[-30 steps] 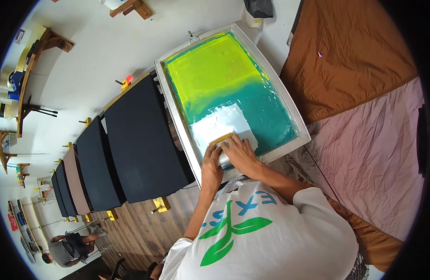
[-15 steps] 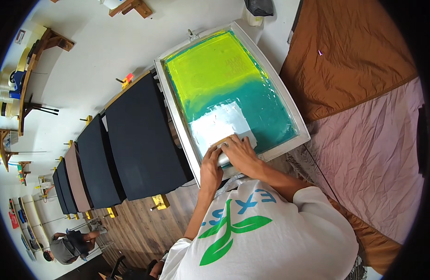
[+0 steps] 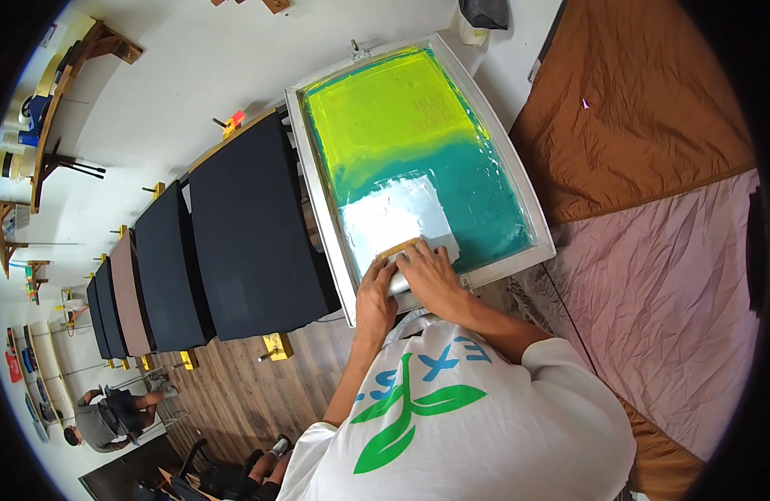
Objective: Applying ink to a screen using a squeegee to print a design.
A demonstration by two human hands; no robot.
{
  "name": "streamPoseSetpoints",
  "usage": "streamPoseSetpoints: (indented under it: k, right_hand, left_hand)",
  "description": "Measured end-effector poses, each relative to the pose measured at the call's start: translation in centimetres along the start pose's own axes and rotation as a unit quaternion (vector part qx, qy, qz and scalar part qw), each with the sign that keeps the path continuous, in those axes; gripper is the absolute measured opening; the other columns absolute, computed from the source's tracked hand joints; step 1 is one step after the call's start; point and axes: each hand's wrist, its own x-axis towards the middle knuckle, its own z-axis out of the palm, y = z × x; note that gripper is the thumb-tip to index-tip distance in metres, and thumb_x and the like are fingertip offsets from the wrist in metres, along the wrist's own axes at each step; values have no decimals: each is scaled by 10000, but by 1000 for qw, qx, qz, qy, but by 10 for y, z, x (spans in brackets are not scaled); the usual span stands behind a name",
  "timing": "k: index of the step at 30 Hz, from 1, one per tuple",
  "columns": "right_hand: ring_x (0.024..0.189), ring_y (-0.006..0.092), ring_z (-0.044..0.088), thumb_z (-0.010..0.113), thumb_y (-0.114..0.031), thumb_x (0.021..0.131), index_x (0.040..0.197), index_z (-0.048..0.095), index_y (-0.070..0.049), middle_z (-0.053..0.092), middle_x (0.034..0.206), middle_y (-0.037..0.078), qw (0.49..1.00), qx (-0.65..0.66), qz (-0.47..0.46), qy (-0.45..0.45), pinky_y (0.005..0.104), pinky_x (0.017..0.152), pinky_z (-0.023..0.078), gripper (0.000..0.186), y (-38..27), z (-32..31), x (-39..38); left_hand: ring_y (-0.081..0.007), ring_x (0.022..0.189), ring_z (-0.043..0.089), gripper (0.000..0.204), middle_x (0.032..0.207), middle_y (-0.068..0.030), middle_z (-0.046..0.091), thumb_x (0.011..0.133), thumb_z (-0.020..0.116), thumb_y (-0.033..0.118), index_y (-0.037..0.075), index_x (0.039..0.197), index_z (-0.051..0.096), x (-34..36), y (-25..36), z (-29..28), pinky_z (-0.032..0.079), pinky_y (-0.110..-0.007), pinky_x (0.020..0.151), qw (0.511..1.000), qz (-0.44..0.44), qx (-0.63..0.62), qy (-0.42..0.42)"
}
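A framed printing screen [image 3: 406, 104] with a pale metal frame is coated in lime green at the top and teal below, with a white patch of ink or paste [image 3: 377, 209] at its lower left. My left hand [image 3: 374, 292] and my right hand [image 3: 428, 280] both grip a squeegee [image 3: 402, 245] with a tan strip and silvery body, pressed low on the white patch. The fingers of both hands curl over it side by side, hiding much of it.
Black padded boards [image 3: 243, 225] and a pink one [image 3: 130, 301] line the left. Brown [image 3: 627, 108] and pink [image 3: 644, 284] sheets hang at right. Wall shelves [image 3: 76, 75] hold supplies. A crouching person [image 3: 109, 417] is at lower left; another person's legs [image 3: 268, 468] show at the bottom.
The view has shifted slightly, moving the boards and shelves higher in the picture. Both hands stay on the squeegee in nearly the same spot. More of the seated person's legs shows below.
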Motion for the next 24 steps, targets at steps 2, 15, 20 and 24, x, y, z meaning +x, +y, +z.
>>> streamPoseSetpoints:
  k: [2, 15, 20, 24]
  right_hand:
    - [1126, 268, 542, 589, -116, 842, 1013, 685, -57, 633, 1062, 90, 1000, 8, -2, 10, 458, 834, 459, 204, -2, -9, 0]
    - [1115, 269, 542, 603, -94, 824, 984, 687, -52, 621, 1084, 95, 998, 42, -10, -40, 432, 819, 471, 186, -4, -17, -5]
    - [1149, 299, 524, 648, -26, 759, 1053, 641, -22, 577, 1143, 130, 998, 55, -9, -27, 441, 834, 493, 294, -3, -15, -8]
    - [1136, 302, 530, 636, -15, 759, 1060, 643, -25, 577, 1134, 132, 999, 39, 3, -6, 436, 828, 489, 301, -7, -25, -14]
  left_hand:
    - [-443, 1247, 521, 613, 1279, -280, 575, 629, 494, -227, -29, 1196, 617, -1, 3, -2, 438, -467, 1052, 1000, -13, -15, -14]
    - [-444, 1217, 540, 587, 1283, -267, 579, 655, 516, -200, -24, 1207, 613, -11, 1, 1, 448, -475, 1031, 1000, -8, 13, -11]
    - [-435, 1207, 553, 602, 1288, -256, 583, 649, 514, -209, -16, 1209, 619, -10, 1, -3, 459, -455, 1025, 999, 10, 34, -15]
    - [-427, 1194, 568, 608, 1294, -238, 589, 646, 498, -220, -8, 1202, 626, -8, 13, -9, 479, -430, 1013, 998, 31, 56, 1]
